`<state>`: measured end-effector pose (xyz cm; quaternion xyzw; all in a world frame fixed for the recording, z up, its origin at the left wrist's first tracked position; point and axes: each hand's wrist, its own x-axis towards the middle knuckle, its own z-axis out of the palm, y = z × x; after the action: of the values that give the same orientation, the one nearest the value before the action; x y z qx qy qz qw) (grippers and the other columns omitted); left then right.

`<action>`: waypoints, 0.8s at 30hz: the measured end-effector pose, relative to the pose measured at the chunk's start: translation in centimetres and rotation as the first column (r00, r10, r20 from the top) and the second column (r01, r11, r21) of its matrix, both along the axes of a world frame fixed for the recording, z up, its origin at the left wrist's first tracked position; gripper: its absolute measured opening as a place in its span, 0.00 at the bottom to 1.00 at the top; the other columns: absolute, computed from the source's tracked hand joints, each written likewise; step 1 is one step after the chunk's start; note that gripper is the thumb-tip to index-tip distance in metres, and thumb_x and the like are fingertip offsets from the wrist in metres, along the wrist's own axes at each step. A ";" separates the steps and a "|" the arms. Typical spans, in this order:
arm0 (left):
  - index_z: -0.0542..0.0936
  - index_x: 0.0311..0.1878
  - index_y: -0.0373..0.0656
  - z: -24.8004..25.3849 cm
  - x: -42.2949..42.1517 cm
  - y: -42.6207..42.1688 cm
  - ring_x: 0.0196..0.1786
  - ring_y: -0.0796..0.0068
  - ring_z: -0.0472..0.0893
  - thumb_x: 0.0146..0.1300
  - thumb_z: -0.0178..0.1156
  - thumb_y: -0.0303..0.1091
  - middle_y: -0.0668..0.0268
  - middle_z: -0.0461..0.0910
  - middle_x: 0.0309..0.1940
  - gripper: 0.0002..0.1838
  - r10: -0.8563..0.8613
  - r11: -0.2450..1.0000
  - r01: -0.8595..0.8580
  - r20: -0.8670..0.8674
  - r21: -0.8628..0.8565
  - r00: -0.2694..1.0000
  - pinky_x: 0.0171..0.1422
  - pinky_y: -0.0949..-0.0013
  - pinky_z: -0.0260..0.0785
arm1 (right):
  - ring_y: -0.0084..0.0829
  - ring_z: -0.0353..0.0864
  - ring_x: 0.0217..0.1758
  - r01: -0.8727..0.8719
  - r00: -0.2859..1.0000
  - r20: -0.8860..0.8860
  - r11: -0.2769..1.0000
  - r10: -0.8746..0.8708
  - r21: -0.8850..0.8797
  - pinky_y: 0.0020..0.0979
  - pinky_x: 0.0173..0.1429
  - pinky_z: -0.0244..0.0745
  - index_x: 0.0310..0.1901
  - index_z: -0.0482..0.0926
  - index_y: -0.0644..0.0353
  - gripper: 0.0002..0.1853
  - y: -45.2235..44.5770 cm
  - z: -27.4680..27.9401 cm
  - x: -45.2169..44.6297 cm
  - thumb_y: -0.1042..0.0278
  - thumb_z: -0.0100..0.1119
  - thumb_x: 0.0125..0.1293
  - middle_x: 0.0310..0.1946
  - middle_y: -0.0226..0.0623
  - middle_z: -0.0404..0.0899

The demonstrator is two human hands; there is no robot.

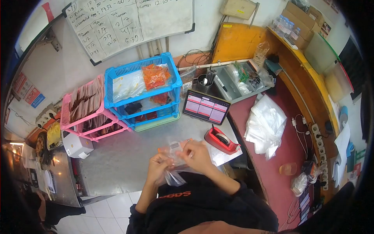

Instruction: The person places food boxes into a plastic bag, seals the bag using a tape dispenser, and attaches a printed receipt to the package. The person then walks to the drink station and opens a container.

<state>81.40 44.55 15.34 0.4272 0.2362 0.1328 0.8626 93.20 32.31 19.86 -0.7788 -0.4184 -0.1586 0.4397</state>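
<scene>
Close to my chest, over the front of the metal table, both hands grip a clear plastic bag (175, 178). My left hand (159, 165) pinches its left side. On the right side, my right hand (198, 155) has its fingers closed on the bag near the top. Between the hands a small pale label with dark print shows through the plastic. Orange bits peek out by the fingertips; I cannot make out what they are. A red tape dispenser (222, 140) stands just right of my right hand, partly on a white paper (220, 157).
A blue tiered rack (142, 97) holds bags of orange food; a pink rack (97, 134) of packets adjoins it. A tablet (206, 106) leans behind the tape dispenser. Plastic bags (266, 124) lie on the red counter (255, 171). At far left, another person's arm (42, 206) shows.
</scene>
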 end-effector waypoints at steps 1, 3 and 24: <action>0.73 0.23 0.41 -0.5 -0.3 -0.5 0.21 0.83 0.72 0.53 0.61 0.24 0.70 0.75 0.20 0.07 -0.002 1.000 0.002 -0.006 0.000 1.000 0.25 0.78 0.64 | 0.28 0.69 0.18 -0.192 0.921 -0.365 0.975 0.138 -0.115 0.27 0.24 0.61 0.18 0.71 0.61 0.14 -0.4 0.1 -0.6 0.63 0.62 0.53 0.14 0.31 0.71; 0.70 0.21 0.42 -1.2 -0.5 -2.0 0.23 0.85 0.72 0.49 0.64 0.23 0.72 0.73 0.20 0.11 -0.157 0.974 0.147 0.049 0.173 0.986 0.25 0.80 0.64 | 0.23 0.69 0.18 -0.404 0.699 -0.687 0.902 0.198 -0.151 0.25 0.24 0.61 0.18 0.71 0.61 0.15 -1.1 0.0 -0.8 0.62 0.64 0.52 0.14 0.30 0.71; 0.64 0.20 0.46 -1.1 -1.2 -4.2 0.24 0.89 0.67 0.47 0.68 0.26 0.78 0.64 0.18 0.18 -0.283 0.948 0.299 -0.143 0.111 0.948 0.27 0.82 0.62 | 0.18 0.73 0.25 -0.516 0.560 -0.809 0.840 0.180 -0.170 0.23 0.32 0.70 0.28 0.77 0.62 0.10 -5.5 -1.6 -1.5 0.64 0.63 0.55 0.20 0.31 0.77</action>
<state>80.22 40.36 14.24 0.5208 0.2147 -0.0079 0.8262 91.73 26.77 18.22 -0.7400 -0.3627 0.3650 0.4331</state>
